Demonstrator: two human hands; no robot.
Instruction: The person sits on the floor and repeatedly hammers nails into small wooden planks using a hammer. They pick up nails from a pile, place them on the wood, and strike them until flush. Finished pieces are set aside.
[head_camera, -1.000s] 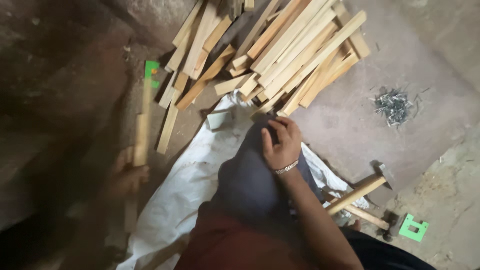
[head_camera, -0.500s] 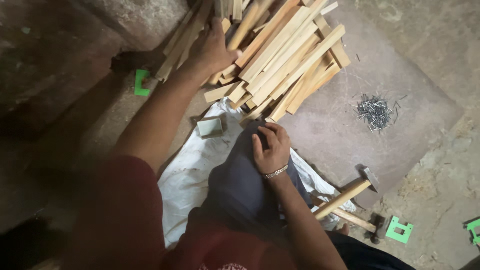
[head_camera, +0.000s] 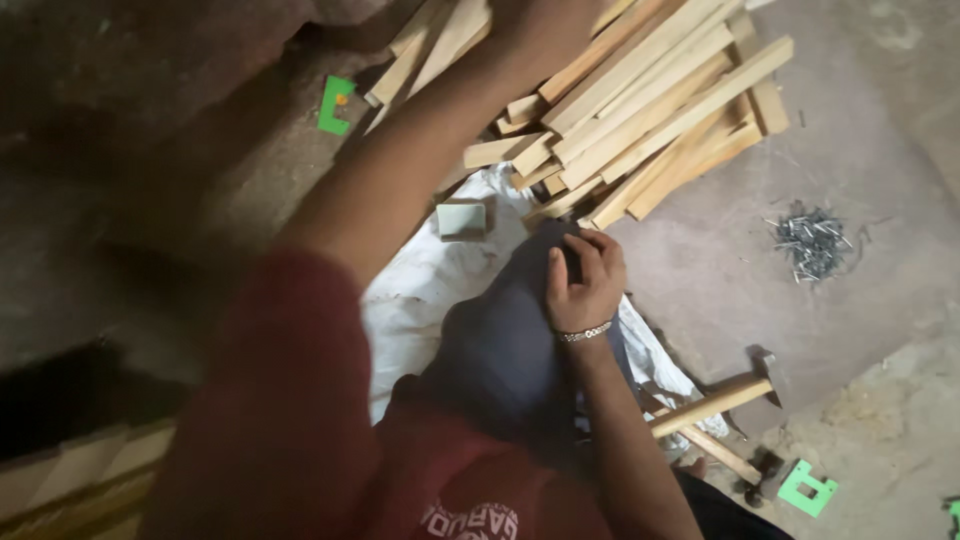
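A large heap of pale wooden slats (head_camera: 640, 110) was seen spread across the floor, beyond the fingertips of both hands. The left hand (head_camera: 545, 30) was stretched out onto the top of that heap, at the upper edge of the view; its fingers were cut off by the frame, so it could not be told how far they were spread or whether a slat was gripped. A white sack (head_camera: 420, 290) was laid under the raised knee (head_camera: 505, 320), to the left of the right hand's fingers. The right hand (head_camera: 585, 280) was rested on the knee, its fingers (head_camera: 600, 250) curled loosely against the dark cloth with nothing held. Two hammers with wooden handles (head_camera: 715, 405) lay crossed on the floor, behind the right wrist and well apart from the fingers. A small pile of nails (head_camera: 810, 240) lay off to the right of the right fingers. A small pale block (head_camera: 462, 220) sat on the sack, near the right fingertips and to their left. Green plastic pieces (head_camera: 335, 105) lay left of the heap.
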